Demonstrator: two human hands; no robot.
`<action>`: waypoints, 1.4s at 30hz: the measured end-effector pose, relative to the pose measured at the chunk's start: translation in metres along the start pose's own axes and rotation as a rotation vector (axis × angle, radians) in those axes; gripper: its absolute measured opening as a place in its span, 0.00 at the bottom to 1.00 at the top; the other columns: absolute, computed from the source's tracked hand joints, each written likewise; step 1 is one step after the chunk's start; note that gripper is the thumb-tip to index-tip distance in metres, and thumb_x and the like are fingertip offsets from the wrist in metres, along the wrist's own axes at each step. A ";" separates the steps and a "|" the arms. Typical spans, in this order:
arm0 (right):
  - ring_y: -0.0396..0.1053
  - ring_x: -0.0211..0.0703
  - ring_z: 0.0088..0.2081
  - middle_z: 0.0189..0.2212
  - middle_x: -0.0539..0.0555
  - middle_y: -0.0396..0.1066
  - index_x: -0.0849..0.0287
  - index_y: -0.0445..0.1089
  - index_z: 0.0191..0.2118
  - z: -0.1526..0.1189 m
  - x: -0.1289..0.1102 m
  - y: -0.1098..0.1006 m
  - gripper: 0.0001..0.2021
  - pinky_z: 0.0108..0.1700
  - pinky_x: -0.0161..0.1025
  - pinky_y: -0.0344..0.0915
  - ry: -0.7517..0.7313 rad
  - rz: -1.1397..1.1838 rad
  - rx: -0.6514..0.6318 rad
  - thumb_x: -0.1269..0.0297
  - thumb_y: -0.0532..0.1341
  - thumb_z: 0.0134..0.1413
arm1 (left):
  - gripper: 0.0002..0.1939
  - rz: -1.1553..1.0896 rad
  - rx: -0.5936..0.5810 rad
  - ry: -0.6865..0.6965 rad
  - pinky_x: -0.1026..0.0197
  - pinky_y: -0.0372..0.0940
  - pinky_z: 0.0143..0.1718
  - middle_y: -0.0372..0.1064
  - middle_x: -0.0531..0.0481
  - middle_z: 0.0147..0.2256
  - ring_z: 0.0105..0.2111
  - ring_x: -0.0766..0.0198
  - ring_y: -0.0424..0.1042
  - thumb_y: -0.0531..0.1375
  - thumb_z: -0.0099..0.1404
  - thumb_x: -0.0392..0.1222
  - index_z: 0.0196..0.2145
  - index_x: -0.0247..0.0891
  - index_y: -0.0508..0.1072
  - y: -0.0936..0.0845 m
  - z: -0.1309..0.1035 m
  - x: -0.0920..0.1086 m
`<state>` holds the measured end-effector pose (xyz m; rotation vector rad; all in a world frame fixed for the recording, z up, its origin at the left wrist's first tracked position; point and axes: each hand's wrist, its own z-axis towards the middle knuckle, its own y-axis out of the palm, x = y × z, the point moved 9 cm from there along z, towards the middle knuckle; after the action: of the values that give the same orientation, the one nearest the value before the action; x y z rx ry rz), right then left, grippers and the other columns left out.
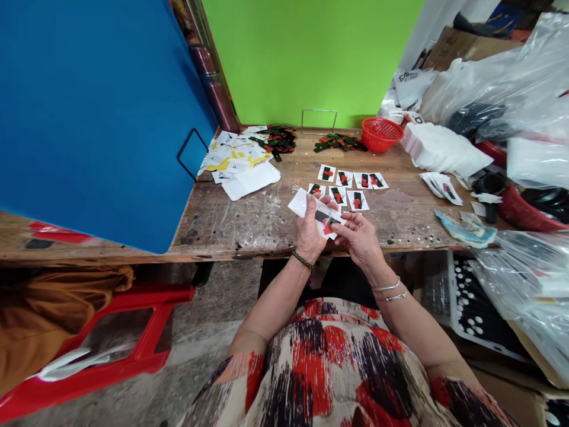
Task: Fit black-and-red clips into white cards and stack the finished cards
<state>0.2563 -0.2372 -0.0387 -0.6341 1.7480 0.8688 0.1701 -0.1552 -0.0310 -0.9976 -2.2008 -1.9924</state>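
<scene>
My left hand (311, 228) is closed around a white paper packet (299, 202), its thumb pressed on top. A black and red piece (328, 222) lies on or in that packet. With thumb and fingers, my right hand (359, 236) pinches the packet's right end. Just beyond my hands, several white cards (358, 200) with black and red pieces lie on the wooden table in two rough rows. Farther back is a pile of black and red pieces (340, 142), with another pile (280, 141) to its left. What lies under my fingers is hidden.
A red basket (381, 134) stands at the back beside a metal wire stand (319, 121). White papers with yellow pieces (231, 155) lie at left, below a blue panel (98, 118). White bags (444, 148), stacked cards (442, 188) and a blue-white cloth (466, 228) crowd the right.
</scene>
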 end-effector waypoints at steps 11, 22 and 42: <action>0.59 0.31 0.17 0.18 0.39 0.66 0.56 0.63 0.36 0.014 -0.008 0.017 0.28 0.21 0.32 0.58 -0.070 -0.089 0.041 0.59 0.75 0.26 | 0.14 0.036 0.077 0.033 0.62 0.69 0.41 0.75 0.51 0.34 0.31 0.68 0.75 0.63 0.65 0.51 0.40 0.37 0.73 -0.004 0.001 -0.003; 0.64 0.38 0.24 0.20 0.42 0.64 0.55 0.63 0.36 0.024 -0.044 -0.001 0.24 0.28 0.36 0.61 -0.363 -0.574 0.235 0.59 0.73 0.31 | 0.11 -0.047 0.012 -0.096 0.58 0.66 0.55 0.75 0.45 0.47 0.50 0.63 0.74 0.55 0.72 0.44 0.42 0.37 0.75 0.002 -0.009 -0.019; 0.64 0.38 0.23 0.23 0.48 0.70 0.56 0.68 0.29 0.021 -0.026 -0.005 0.24 0.25 0.37 0.66 -0.010 -0.028 -0.088 0.42 0.71 0.34 | 0.05 0.080 0.103 -0.033 0.62 0.70 0.48 0.79 0.49 0.39 0.42 0.64 0.78 0.61 0.67 0.39 0.39 0.39 0.77 -0.003 -0.014 -0.019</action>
<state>0.2803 -0.2228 -0.0194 -0.7090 1.6956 0.9318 0.1779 -0.1765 -0.0389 -1.0947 -2.2166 -1.8236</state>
